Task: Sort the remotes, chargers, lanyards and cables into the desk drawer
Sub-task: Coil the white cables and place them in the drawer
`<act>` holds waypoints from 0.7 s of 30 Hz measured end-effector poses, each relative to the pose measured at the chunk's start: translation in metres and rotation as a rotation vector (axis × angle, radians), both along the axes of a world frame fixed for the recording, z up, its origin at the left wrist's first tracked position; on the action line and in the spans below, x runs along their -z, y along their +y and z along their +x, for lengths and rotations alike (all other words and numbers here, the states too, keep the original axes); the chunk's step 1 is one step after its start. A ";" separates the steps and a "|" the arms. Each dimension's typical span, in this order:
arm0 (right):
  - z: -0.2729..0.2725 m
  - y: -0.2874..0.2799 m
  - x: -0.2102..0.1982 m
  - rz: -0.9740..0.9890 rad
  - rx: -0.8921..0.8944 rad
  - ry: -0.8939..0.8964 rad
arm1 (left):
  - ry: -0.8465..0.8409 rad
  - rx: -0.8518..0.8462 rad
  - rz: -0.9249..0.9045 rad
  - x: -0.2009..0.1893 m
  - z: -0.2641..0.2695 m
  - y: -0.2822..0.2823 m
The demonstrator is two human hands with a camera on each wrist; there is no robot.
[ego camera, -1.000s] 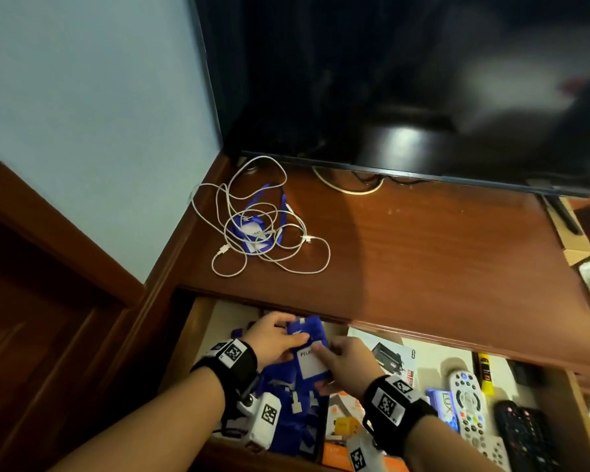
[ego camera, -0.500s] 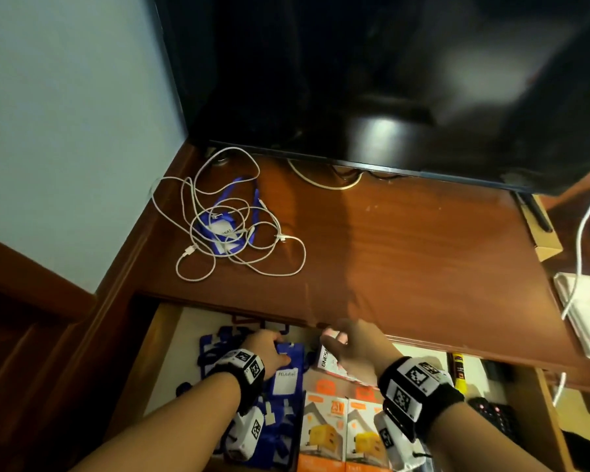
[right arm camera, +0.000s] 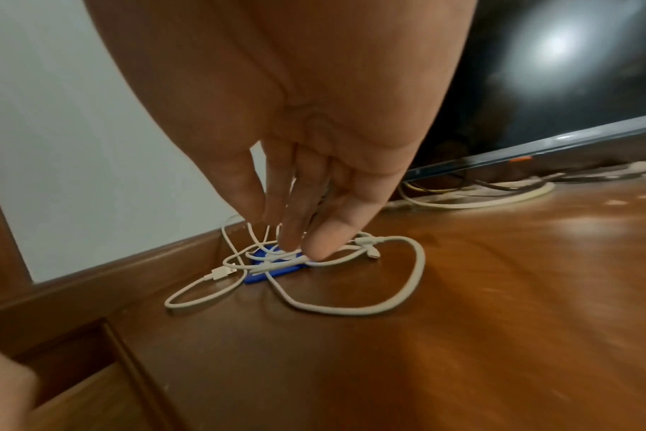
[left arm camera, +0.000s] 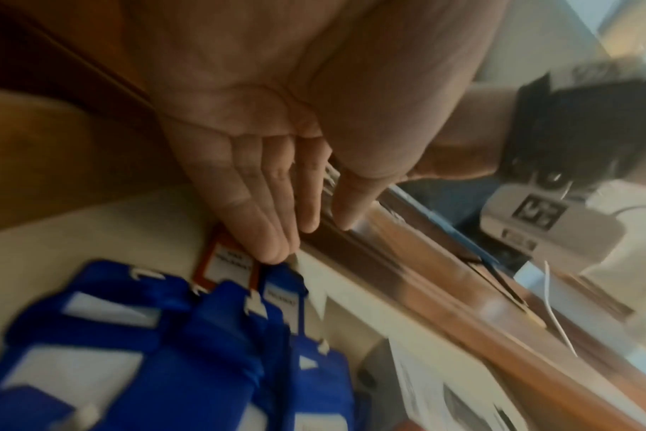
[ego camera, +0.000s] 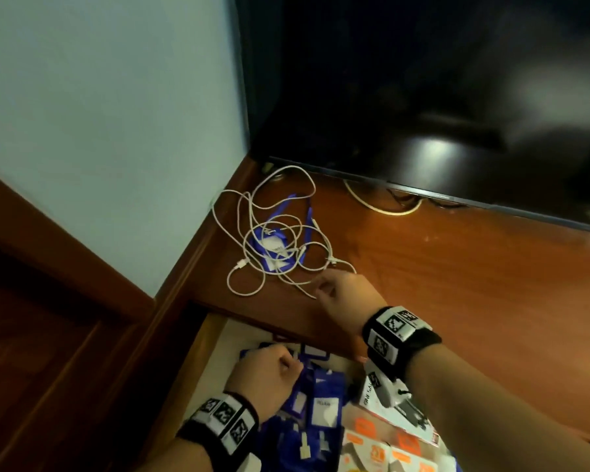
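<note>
above tangled cables (ego camera: pixel 280 240), right hand (ego camera: pixel 346 294)

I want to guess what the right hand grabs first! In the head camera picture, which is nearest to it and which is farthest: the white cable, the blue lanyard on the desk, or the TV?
1. White cable: just ahead of the right hand, at its fingertips.
2. Blue lanyard: farther left, under the cable tangle.
3. TV: at the back of the desk, farthest.
</note>
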State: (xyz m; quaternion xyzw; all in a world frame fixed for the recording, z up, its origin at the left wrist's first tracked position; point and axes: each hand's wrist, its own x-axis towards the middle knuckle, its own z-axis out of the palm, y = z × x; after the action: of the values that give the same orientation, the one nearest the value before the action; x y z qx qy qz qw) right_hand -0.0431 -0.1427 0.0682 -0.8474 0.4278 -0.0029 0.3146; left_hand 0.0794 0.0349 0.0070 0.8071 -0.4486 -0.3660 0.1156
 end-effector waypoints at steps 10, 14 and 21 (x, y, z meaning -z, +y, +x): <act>0.079 -0.006 0.028 -0.128 -0.121 0.397 | -0.025 -0.246 -0.221 -0.046 0.081 -0.002; 0.074 -0.006 0.034 -0.130 -0.063 0.338 | 0.007 -0.203 -0.243 -0.039 0.092 -0.021; 0.055 -0.023 -0.037 -0.322 0.087 -0.006 | -0.090 0.043 -0.071 -0.023 0.090 -0.066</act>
State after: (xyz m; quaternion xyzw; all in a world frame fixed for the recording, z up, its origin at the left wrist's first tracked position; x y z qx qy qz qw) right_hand 0.0116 -0.1657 0.1051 -0.8675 0.4570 -0.0878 0.1756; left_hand 0.1699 -0.0315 0.0301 0.8084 -0.4831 -0.3155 0.1159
